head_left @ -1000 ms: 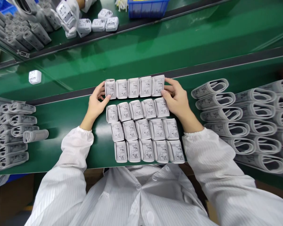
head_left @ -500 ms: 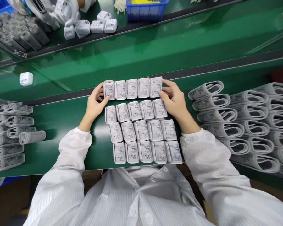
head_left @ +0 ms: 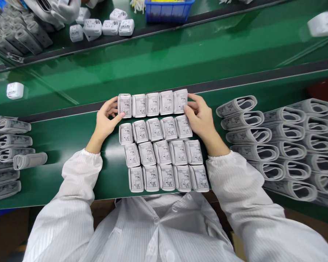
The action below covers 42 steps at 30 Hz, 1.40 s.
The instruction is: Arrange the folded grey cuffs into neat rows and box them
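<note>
we are pinching the farthest row of folded printed bundles (head_left: 153,104) by its ends between thumb and fingers, left hand (head_left: 106,119) at one end, right hand (head_left: 200,118) at the other. we are holding it at the far side of the green surface (head_left: 110,174), three other rows (head_left: 163,152) lying nearer us.

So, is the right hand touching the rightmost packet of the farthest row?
Touching: in the head view, the right hand has its thumb and fingers against the right edge of the rightmost packet.
</note>
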{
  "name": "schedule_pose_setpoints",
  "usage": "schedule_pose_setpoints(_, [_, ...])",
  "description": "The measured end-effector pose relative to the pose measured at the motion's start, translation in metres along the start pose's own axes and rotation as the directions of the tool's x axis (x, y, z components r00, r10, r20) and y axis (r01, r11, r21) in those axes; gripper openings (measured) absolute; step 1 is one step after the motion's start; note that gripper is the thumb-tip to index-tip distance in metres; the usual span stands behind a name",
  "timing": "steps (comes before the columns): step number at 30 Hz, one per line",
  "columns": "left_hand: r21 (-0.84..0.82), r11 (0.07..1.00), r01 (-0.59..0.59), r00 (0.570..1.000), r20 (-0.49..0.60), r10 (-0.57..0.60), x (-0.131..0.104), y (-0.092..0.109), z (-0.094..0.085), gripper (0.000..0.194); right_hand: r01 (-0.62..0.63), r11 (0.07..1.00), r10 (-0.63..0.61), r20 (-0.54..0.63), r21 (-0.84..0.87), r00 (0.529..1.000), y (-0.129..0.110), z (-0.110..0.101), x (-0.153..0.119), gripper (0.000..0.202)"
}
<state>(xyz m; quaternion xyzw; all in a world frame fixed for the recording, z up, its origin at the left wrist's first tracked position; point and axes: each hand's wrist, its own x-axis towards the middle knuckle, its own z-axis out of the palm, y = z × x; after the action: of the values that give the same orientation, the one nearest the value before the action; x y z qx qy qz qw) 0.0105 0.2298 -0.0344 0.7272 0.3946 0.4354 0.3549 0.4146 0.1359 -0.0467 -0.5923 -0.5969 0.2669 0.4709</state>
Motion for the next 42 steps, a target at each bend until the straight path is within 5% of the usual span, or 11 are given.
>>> schedule_pose_setpoints(42, [-0.007,1.000,0.002,1.000,0.025,-0.002,0.0005,-0.0006,0.0000,0.083,0.005,1.000,-0.005,0.026,-0.004,1.000,-0.0043,-0.0019,0.0012,0.066])
